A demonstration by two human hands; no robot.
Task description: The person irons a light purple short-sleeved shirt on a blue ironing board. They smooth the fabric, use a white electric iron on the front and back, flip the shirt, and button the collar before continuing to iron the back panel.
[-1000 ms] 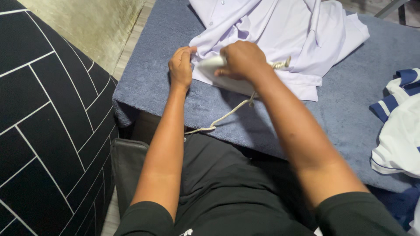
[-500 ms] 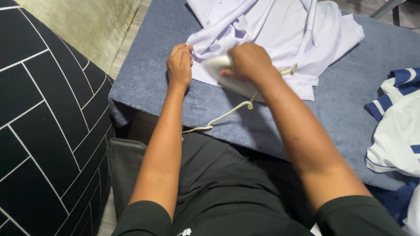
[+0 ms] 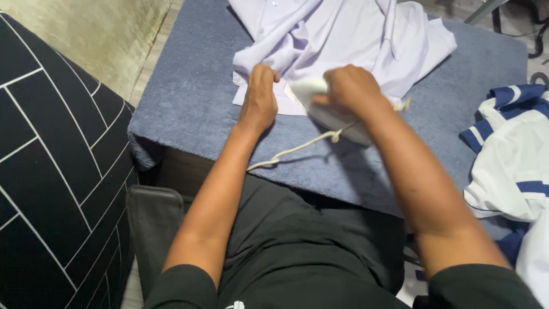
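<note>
Right hand [image 3: 350, 87] is closed around the handle of a white iron [image 3: 326, 109], smooth-bodied and wedge-shaped, resting on a pale lilac shirt [image 3: 343, 40]. The iron's long axis runs diagonally, nose toward the upper left, heel toward the lower right. A braided cream cord [image 3: 297, 147] trails from the heel toward the person's lap. Left hand [image 3: 260, 97] pinches the shirt's crumpled edge just beside the iron's nose. The shirt lies on a plush blue-grey towel-like cover [image 3: 194, 97]. A white garment with navy stripes [image 3: 514, 154] lies well apart at right.

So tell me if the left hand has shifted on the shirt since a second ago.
Yes. The left hand moved rightward along the shirt edge, away from the blue mat's left side.
</note>
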